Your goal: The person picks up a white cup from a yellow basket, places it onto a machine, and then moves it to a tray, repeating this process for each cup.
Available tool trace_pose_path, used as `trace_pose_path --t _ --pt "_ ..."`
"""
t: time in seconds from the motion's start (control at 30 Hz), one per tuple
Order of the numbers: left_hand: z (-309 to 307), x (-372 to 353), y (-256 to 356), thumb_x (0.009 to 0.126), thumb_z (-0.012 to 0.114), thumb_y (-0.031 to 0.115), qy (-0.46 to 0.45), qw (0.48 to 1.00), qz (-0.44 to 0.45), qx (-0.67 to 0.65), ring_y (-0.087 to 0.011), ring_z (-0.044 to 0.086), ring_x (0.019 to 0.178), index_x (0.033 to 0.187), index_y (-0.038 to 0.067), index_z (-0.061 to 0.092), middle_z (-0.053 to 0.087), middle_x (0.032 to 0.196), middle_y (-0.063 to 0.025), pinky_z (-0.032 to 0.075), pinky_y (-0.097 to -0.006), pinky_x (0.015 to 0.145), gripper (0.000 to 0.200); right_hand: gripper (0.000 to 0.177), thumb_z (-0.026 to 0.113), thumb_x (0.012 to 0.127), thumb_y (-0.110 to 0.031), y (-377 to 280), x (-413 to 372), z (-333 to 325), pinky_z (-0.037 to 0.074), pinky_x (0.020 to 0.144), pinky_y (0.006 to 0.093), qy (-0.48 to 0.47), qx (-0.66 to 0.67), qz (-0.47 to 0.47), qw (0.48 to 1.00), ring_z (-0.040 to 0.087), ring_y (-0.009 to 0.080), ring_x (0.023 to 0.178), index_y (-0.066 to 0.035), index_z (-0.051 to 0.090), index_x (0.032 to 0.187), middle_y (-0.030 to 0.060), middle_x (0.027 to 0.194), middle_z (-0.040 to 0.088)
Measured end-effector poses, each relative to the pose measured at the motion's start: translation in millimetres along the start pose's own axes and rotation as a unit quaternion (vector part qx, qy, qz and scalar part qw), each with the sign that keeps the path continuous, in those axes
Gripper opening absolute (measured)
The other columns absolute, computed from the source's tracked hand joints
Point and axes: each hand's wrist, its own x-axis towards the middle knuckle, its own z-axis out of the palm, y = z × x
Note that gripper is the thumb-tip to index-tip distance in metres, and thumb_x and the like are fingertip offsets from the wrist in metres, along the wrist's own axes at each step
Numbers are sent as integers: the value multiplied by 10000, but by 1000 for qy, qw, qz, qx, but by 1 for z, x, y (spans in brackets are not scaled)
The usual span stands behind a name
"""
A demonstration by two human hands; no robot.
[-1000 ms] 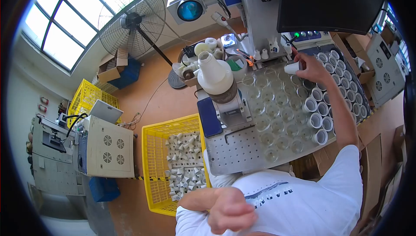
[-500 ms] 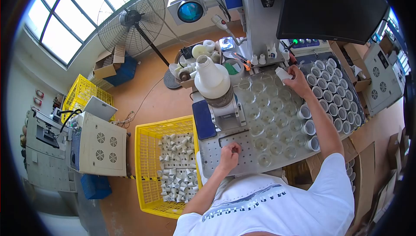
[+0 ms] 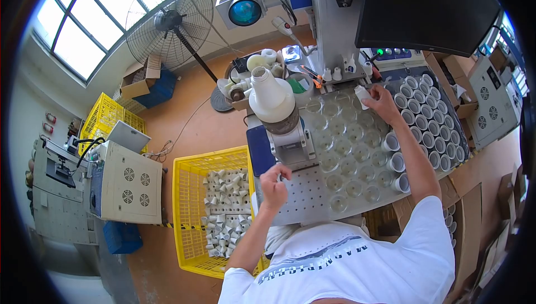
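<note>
My right hand (image 3: 381, 103) is closed on a small white flared plastic part (image 3: 362, 96), holding it above the far end of the rows of clear round cups (image 3: 349, 147). Close to the perforated metal plate (image 3: 304, 192), my left hand (image 3: 274, 188) has its fingers curled together; what they hold, if anything, I cannot make out. Just beyond it stands a larger white flared housing (image 3: 272, 100), narrow end up, on a metal fixture (image 3: 293, 146). A dark blue flat object (image 3: 260, 150) lies left of the fixture.
White cylindrical cups (image 3: 427, 117) stand in rows at the right. A yellow crate (image 3: 187, 214) of small white parts is at my left. Overhead are a machine head with a blue-green lens (image 3: 244, 12) and a dark monitor (image 3: 427, 10). A fan (image 3: 168, 20) stands behind.
My left hand has moved up and left, towards the fixture. The black L-shaped rod no longer shows on the plate. My right hand still holds the white part, now more upright.
</note>
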Motion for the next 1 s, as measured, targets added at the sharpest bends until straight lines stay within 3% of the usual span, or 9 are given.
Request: trace_pose_path --t 0.27,0.43,0.5,0.57,0.6,0.67,0.8,0.83,1.0 --pt "-52 145 102 664 365 58 196 956 218 15 -214 609 772 716 -128 570 636 762 -148 480 -295 795 281 353 778 731 -229 -35 5 -4 372 655 282 -5 48 43 998 427 112 705 -72 462 701 -12 732 454" --pt "-36 207 139 742 401 74 183 968 161 60 -281 621 856 849 -54 693 670 857 -166 472 -354 883 336 332 781 756 -213 -113 26 -7 383 679 247 -16 126 -2 992 438 83 716 -83 478 717 -19 745 480" --pt "-16 221 143 753 366 37 191 979 74 0 -208 628 823 609 -91 518 667 850 -160 506 -358 854 246 316 784 787 -162 -157 29 8 424 730 237 -14 320 -92 943 488 70 768 -91 478 749 20 842 586" --pt "-4 230 134 763 372 54 146 988 45 23 -187 620 791 567 -61 472 667 847 -151 506 -338 798 248 316 785 798 -140 -202 24 27 440 762 243 -9 352 -132 927 510 74 804 -90 475 759 52 921 618" --pt "-2 231 130 773 377 70 97 994 16 51 -167 612 759 525 -32 426 667 843 -143 507 -318 742 272 318 786 808 -118 -220 19 39 456 793 249 -2 388 -170 906 533 78 841 -89 471 769 84 1000 650" --pt "-13 207 169 692 387 60 26 999 34 -19 -188 580 645 517 -17 620 614 635 -96 455 -267 663 301 326 788 810 -119 -248 9 65 466 815 260 -21 393 -186 900 547 87 875 -85 467 764 106 1056 652" --pt "-65 156 188 599 378 68 159 966 190 76 -120 519 559 566 -68 578 600 604 -75 419 -235 578 244 337 795 814 -136 -262 -6 107 490 841 291 -68 377 -247 890 572 111 925 -68 468 766 121 1126 656" --pt "-83 139 181 599 375 68 195 962 168 94 -124 523 566 571 -62 573 592 603 -70 420 -234 589 239 351 803 800 -148 -251 -4 111 504 853 317 -51 248 -258 932 585 132 951 -59 468 750 115 1139 666" --pt "-184 66 78 616 366 76 332 926 35 178 -144 508 583 577 -43 556 545 591 -59 411 -262 610 228 331 798 790 -160 -245 -11 124 495 872 314 -65 245 -220 942 607 157 987 -52 491 733 124 1144 678"
